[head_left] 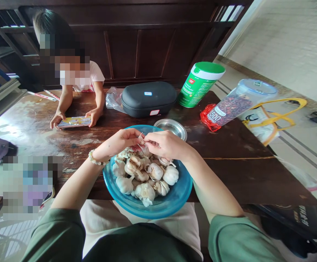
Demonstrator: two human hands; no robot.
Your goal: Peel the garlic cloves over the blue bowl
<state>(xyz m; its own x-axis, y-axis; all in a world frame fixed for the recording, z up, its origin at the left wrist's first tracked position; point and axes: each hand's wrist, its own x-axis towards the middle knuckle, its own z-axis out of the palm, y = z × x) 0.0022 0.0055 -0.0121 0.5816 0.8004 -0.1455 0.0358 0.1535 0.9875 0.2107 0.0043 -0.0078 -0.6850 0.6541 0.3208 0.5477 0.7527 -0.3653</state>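
Pinching one garlic clove [142, 139], two hands meet over one blue bowl [185, 196]

Beneath the right hand [166, 143] are one basin [182, 183] and over eight garlic bulbs [155, 171]; beyond it, one metal bowl [176, 127], one case [146, 99], two canisters [196, 89] [230, 105].

So there's a dark brown wooden panelled backrest [153, 51] behind a scuffed dark wood table [229, 178], pale floor tiles [305, 149] with dark stripes off to the right, and light making a whitish glare on the table's left side.
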